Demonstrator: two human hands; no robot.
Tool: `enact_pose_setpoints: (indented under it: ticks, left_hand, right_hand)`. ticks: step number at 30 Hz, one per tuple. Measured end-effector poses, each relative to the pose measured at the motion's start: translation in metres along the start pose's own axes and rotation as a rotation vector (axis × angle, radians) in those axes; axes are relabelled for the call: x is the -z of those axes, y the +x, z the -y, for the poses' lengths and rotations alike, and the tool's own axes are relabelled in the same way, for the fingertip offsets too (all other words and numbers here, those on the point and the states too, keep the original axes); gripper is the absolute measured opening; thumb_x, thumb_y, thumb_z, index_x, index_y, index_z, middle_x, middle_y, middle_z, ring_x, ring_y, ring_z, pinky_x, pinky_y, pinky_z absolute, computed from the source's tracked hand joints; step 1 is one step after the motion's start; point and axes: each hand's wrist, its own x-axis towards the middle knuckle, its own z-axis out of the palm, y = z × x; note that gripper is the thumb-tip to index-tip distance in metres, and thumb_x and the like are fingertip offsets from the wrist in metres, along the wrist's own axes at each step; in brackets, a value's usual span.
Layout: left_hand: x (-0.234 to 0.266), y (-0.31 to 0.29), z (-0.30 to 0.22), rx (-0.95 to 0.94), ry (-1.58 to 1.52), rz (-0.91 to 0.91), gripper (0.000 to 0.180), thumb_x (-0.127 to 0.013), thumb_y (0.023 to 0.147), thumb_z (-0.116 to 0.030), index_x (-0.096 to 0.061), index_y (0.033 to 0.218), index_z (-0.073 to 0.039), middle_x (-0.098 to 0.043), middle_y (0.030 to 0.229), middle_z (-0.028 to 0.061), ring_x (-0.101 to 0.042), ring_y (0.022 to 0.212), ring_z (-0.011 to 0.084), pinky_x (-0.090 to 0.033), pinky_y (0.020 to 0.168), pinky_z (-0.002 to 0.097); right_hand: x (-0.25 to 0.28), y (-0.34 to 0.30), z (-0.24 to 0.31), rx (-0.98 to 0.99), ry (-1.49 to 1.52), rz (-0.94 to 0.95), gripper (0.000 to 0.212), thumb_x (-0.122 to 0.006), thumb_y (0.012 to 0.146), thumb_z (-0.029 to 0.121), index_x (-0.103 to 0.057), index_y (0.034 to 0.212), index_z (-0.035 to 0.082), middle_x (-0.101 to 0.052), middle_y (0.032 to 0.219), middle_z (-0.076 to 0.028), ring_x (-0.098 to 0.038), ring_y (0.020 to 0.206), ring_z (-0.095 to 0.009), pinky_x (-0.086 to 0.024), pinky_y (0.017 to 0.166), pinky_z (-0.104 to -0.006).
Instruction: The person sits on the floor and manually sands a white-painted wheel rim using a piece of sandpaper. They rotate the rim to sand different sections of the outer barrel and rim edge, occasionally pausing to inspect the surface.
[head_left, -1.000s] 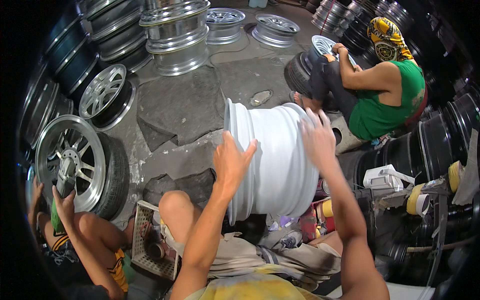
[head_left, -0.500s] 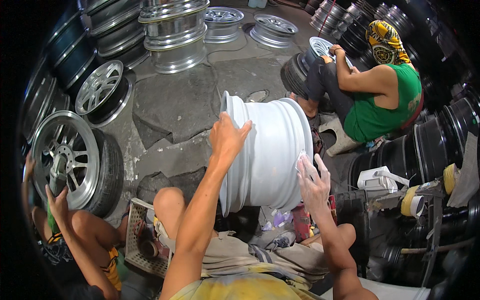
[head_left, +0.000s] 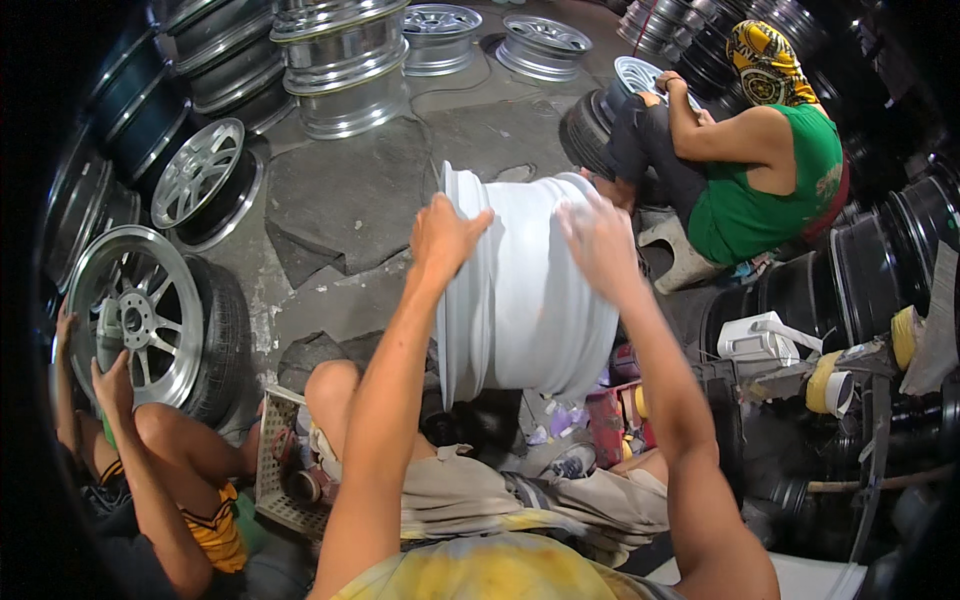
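Observation:
A pale grey-white wheel rim (head_left: 530, 280) stands in front of me, its barrel facing up toward me. My left hand (head_left: 446, 242) grips its left flange, thumb spread over the barrel side and fingers hooked over the edge. Near the far right edge of the barrel is my right hand (head_left: 600, 248), its fingers smeared by motion. Whether a small pad lies under those fingertips is not clear now. White dust coats the right fingers. Below the rim, between my legs, are a red container (head_left: 612, 425) and crumpled purple-white scraps (head_left: 566, 420).
At left, a co-worker's hand (head_left: 113, 385) holds a grey tool against a silver wheel (head_left: 150, 360) beside a tyre. Another person in a green top (head_left: 765, 190) sits at far right, working on a rim. Stacked rims (head_left: 342, 70) stand behind; a perforated crate (head_left: 272, 450) sits by my left knee.
My right hand has swept from the near right side of the barrel up to its far right edge. My left hand keeps its hold; the view has shifted slightly.

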Motion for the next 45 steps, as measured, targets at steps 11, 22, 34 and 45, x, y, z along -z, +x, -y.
enact_pose_setpoints:
  ticks: [11, 22, 34, 45]
  left_hand:
    - [-0.001, 0.003, -0.008, 0.031, 0.037, 0.039, 0.071, -0.081, 0.083, -0.050, -0.065, 0.112, 0.013, -0.071, 0.111, 0.0329, -0.070, 0.106, 0.0451, -0.056, 0.090, 0.0500]
    - [-0.012, 0.072, -0.003, 0.101, 0.050, 0.071, 0.066, -0.076, 0.086, -0.053, -0.071, 0.110, 0.009, -0.071, 0.116, 0.0305, -0.068, 0.115, 0.0443, -0.054, 0.096, 0.0495]
    - [-0.020, 0.054, -0.014, 0.040, 0.029, 0.024, 0.056, -0.056, 0.101, -0.045, -0.071, 0.109, 0.008, -0.070, 0.113, 0.0328, -0.066, 0.112, 0.0485, -0.052, 0.098, 0.0528]
    - [-0.020, 0.036, -0.009, 0.025, -0.016, -0.037, 0.057, -0.042, 0.106, -0.039, -0.071, 0.108, 0.010, -0.069, 0.112, 0.0353, -0.065, 0.111, 0.0511, -0.050, 0.098, 0.0557]
  right_hand:
    - [-0.009, -0.011, 0.023, 0.007, -0.146, -0.233, 0.026, -0.057, 0.101, 0.023, -0.077, 0.114, 0.013, -0.069, 0.128, -0.007, -0.052, 0.137, -0.034, -0.029, 0.117, -0.0608]
    - [-0.047, -0.129, 0.110, 0.150, 0.073, -0.252, 0.035, -0.055, 0.101, 0.024, -0.068, 0.132, 0.013, -0.061, 0.146, -0.006, -0.052, 0.140, -0.032, -0.031, 0.118, -0.0589]
    - [-0.072, 0.101, 0.036, -0.237, 0.401, 0.217, 0.036, -0.053, 0.102, 0.034, -0.077, 0.103, 0.007, -0.075, 0.111, -0.014, -0.065, 0.116, -0.036, -0.045, 0.102, -0.0533]
    - [-0.041, 0.032, 0.058, -0.119, 0.243, -0.111, 0.035, -0.053, 0.104, 0.030, -0.073, 0.127, 0.014, -0.070, 0.129, -0.012, -0.055, 0.133, -0.036, -0.035, 0.113, -0.0556]
